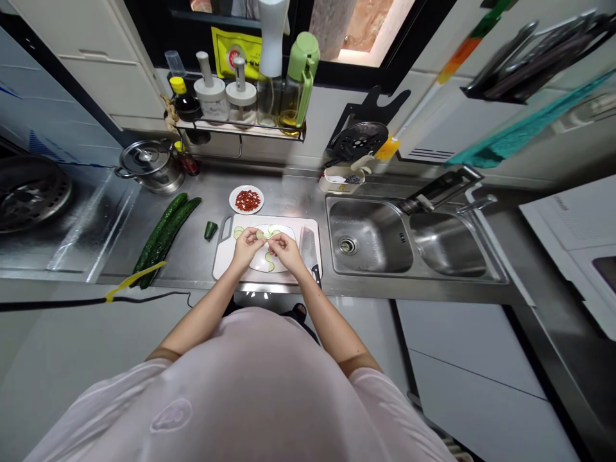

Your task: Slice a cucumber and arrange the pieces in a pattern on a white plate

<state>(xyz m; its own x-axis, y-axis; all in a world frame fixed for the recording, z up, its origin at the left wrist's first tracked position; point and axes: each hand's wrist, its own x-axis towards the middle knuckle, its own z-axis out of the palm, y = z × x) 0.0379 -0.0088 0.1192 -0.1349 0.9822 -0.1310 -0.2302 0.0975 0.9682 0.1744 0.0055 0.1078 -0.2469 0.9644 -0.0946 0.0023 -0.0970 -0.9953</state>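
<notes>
Over a white plate [260, 262] on the cutting board [224, 266], my left hand [248, 245] pinches a pale green cucumber slice [260, 235]. My right hand [283, 248] is closed close beside it, its fingertips at the slice's right side. Thin curved cucumber slices [271, 264] lie on the plate, and a few more slices [239, 231] rest on the board's upper left. A knife [308, 247] lies along the board's right side with its black handle toward me. Left of the board stands a short cucumber end [210, 230].
Whole cucumbers [163, 237] lie at the left. A plate of chopped red pieces [247, 199] sits behind the board. A lidded pot [151, 168] stands at the back left. The double sink [370, 236] is to the right. Bottles fill the wall rack [250, 128].
</notes>
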